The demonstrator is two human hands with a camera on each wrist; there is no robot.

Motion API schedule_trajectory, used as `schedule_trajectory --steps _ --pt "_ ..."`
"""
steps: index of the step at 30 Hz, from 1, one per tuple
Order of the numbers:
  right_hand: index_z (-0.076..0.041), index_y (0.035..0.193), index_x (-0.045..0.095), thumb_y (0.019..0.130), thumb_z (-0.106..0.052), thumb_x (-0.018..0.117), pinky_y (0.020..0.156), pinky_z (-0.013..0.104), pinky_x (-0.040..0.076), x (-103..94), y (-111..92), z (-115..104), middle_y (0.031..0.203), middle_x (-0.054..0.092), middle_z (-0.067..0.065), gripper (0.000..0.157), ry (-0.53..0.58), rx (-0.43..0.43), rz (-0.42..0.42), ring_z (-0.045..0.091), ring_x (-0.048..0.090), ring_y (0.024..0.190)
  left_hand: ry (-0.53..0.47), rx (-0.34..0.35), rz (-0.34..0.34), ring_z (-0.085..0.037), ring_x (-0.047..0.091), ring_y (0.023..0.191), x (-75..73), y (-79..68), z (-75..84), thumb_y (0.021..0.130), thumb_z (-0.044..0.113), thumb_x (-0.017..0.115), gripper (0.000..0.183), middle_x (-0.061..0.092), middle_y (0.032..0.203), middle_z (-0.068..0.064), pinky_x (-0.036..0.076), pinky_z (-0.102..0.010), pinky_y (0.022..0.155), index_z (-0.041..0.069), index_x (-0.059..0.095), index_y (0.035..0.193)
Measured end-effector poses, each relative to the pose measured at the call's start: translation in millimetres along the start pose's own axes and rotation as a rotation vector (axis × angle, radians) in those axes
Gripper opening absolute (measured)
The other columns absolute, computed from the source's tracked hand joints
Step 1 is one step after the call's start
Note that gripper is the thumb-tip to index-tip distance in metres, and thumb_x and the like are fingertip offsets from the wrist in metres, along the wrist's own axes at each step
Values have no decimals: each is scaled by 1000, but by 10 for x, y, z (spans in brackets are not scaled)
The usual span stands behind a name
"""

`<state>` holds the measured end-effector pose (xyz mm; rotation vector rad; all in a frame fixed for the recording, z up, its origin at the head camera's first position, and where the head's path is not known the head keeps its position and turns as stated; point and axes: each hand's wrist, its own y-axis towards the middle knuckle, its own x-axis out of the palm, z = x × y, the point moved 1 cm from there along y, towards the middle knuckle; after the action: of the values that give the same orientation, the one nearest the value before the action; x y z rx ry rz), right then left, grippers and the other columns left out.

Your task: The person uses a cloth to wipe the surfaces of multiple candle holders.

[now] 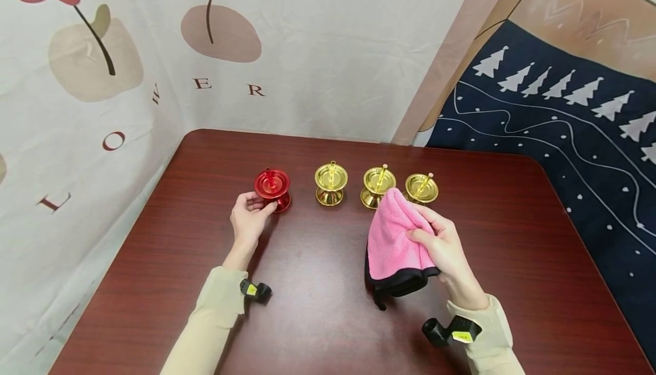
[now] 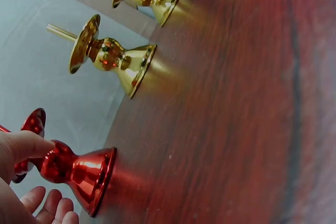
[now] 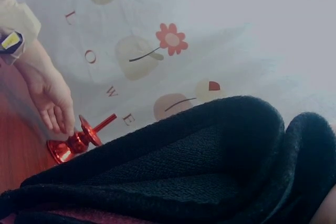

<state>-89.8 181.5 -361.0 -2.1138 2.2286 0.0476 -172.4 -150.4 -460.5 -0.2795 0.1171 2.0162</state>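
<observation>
A shiny red candle holder (image 1: 272,183) stands upright at the left of a row on the table. My left hand (image 1: 249,221) is right beside it, thumb at its narrow neck. The left wrist view shows the fingers (image 2: 51,205) loosely bent and spread apart from the thumb, not closed round the holder. My right hand (image 1: 442,244) pinches a pink cloth (image 1: 397,238) with black edging between thumb and fingers. The cloth hangs folded above the table, its dark underside (image 3: 178,166) filling the lower right wrist view. It overlaps the bases of the two rightmost gold holders in the head view.
Three gold candle holders stand to the right of the red one: a near one (image 1: 330,180), a middle one (image 1: 378,181) and a far one (image 1: 422,189). The dark red wooden table (image 1: 318,306) meets a pale printed curtain (image 1: 328,79) behind and a navy cloth (image 1: 564,153) at right.
</observation>
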Motion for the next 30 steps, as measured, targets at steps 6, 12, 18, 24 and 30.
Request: schedule_trajectory --steps 6,12,18,24,30 --pt "-14 111 68 78 10 59 74 21 50 -3 6 -1 99 66 -12 42 10 -9 -1 11 58 85 -65 0 -35 -27 56 94 32 79 -25 73 -1 75 46 57 105 -19 41 -8 71 -4 51 112" --pt "-20 108 69 78 11 59 73 20 50 -5 12 3 99 66 -11 44 26 -18 -7 11 59 85 -51 14 -47 -28 56 95 77 135 -71 72 -3 75 47 57 105 -18 41 -8 71 -4 51 113" --pt "-20 108 69 78 11 59 74 21 50 -9 11 8 100 66 -11 44 25 -9 -5 11 59 85 4 9 -60 -27 56 94 93 158 -81 73 1 75 43 58 105 -19 40 -9 69 -3 53 109" --pt "-22 107 69 78 10 60 73 21 50 -11 13 15 100 66 -11 45 25 -4 -5 11 58 85 113 31 -70 -28 55 92 95 182 -94 73 6 76 40 60 102 -21 44 -28 77 -3 58 107" --pt "-26 104 69 77 11 59 73 20 50 -8 14 21 99 66 -11 47 43 1 -7 10 59 85 209 86 -72 -35 49 99 106 206 -108 72 8 77 40 57 102 -23 36 -46 89 -6 62 107"
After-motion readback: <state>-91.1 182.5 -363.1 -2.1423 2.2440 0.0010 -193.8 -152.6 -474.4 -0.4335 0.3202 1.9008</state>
